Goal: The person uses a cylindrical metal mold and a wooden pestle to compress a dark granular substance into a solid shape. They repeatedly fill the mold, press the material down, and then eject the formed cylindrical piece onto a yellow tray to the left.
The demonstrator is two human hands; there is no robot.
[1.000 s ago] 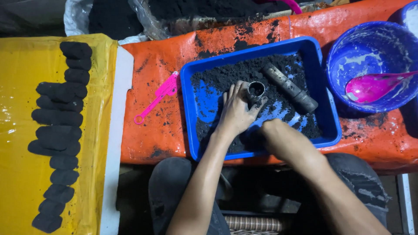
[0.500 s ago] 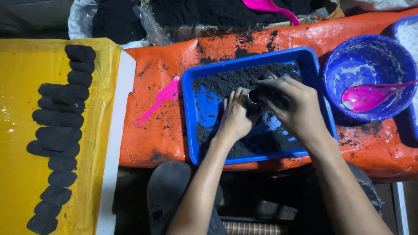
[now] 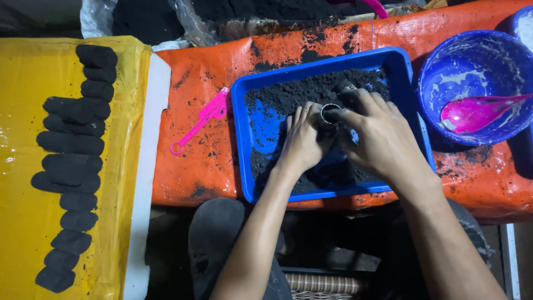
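A blue plastic tray (image 3: 244, 100) on the orange sheet holds black powder (image 3: 294, 94). A small metal tube mould (image 3: 328, 113) stands upright in the powder, its open ring facing up. My left hand (image 3: 302, 139) wraps around the tube from the left. From the right, my right hand (image 3: 377, 136) reaches in, its fingertips at the tube's rim and its palm covering part of the powder.
A pink flat tool (image 3: 202, 119) lies on the orange sheet (image 3: 194, 166) left of the tray. At right, a blue bowl (image 3: 472, 66) holds a pink spoon (image 3: 477, 111). Several black pressed pieces (image 3: 72, 161) lie in a column on the yellow sheet (image 3: 22, 222). More black powder sits in bags behind.
My right hand moved from the tray's near edge up to the tube and now rests at its rim. The grey rod seen lying in the powder is now out of sight under that hand.
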